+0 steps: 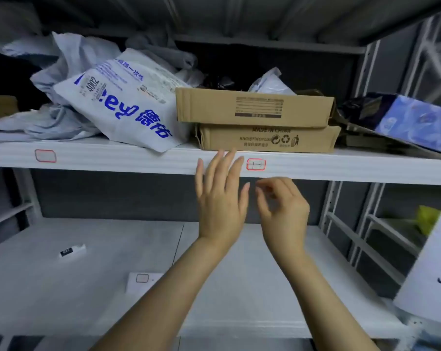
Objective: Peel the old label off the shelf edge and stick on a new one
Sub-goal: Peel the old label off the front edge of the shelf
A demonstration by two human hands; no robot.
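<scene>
- Our left hand (220, 198) is raised in front of the shelf edge (341, 171), fingers straight and spread, grasping nothing. Its fingertips overlap the edge.
- The label (256, 164), red-bordered with a dark mark on it, is stuck on the shelf edge, just right of the left fingertips and above our right hand (282, 209).
- The right hand is just below the edge, fingers curled, thumb and forefinger close together. We cannot tell whether it pinches anything.
- A blank label (45, 156), also red-bordered, sits on the same edge, well to the left.
- On the shelf, two stacked boxes (254, 107) stand right behind the label, with a white bag (128, 110) in blue print to their left.
- On the lower shelf (239, 287), a sheet (142, 278) bearing one red-bordered square lies beside our left forearm.
</scene>
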